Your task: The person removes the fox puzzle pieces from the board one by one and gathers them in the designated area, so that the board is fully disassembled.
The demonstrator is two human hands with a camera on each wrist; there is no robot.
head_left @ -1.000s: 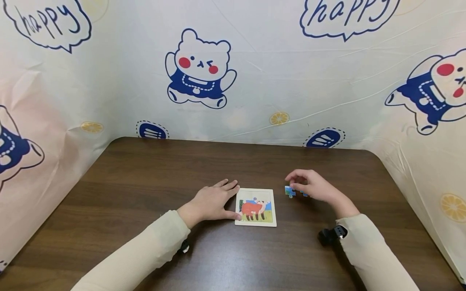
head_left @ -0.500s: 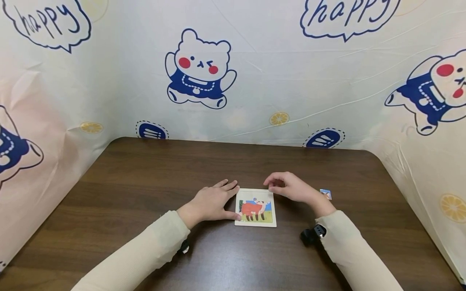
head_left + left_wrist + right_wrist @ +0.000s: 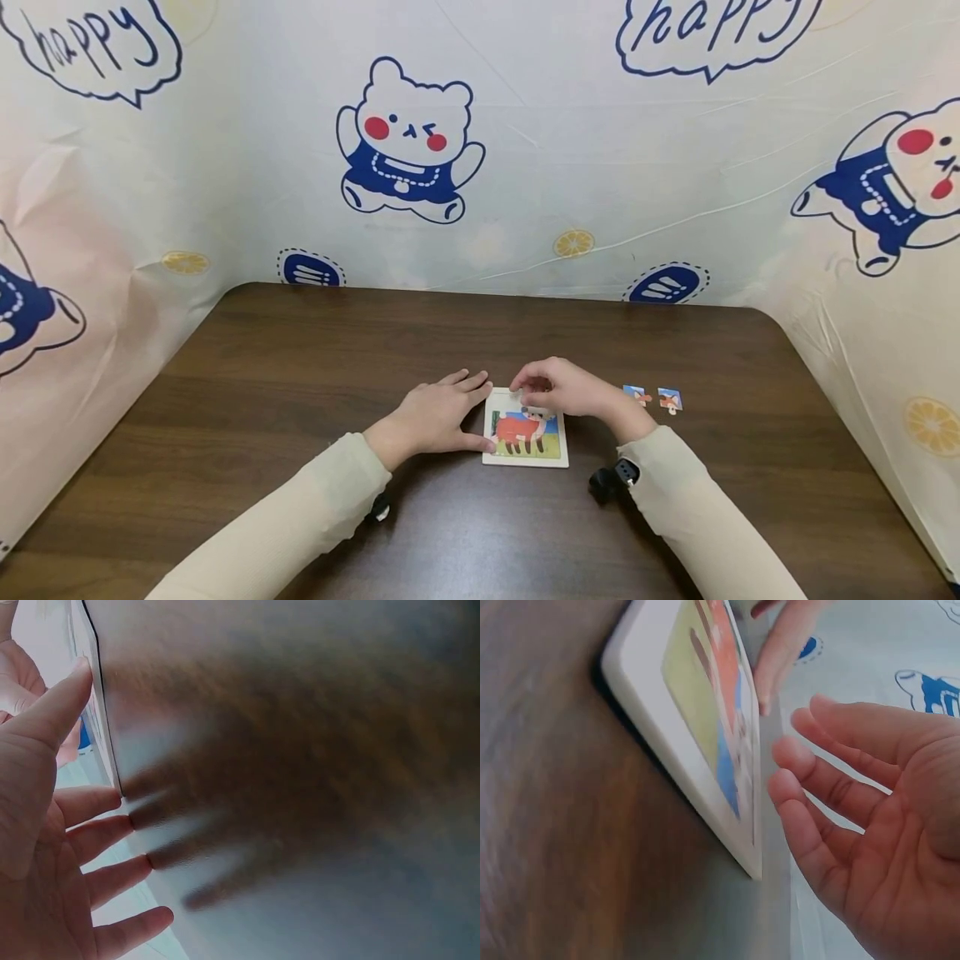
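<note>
A small square picture puzzle (image 3: 525, 446) with a white frame and a red animal lies on the table. My left hand (image 3: 431, 421) stretches its fingers along the left side, its thumb on the lower left edge and its fingertips at the upper left corner. In the left wrist view its fingers (image 3: 112, 889) are straight and spread against the edge. Above the top right of the puzzle, my right hand (image 3: 570, 387) pinches a puzzle piece, mostly hidden by its fingers. From the right wrist view, that hand's thumb (image 3: 885, 731) and fingertips come close together beside the board.
Two loose puzzle pieces, one blue and orange (image 3: 636, 393) and another (image 3: 670, 399) beside it, lie to the right of my right wrist. The brown table (image 3: 337, 350) ends at a patterned backdrop (image 3: 525, 150) behind and on both sides.
My right hand has moved left from the loose pieces to above the puzzle, with a piece pinched in its fingers. Two loose pieces now show past the wrist. The left hand stays put.
</note>
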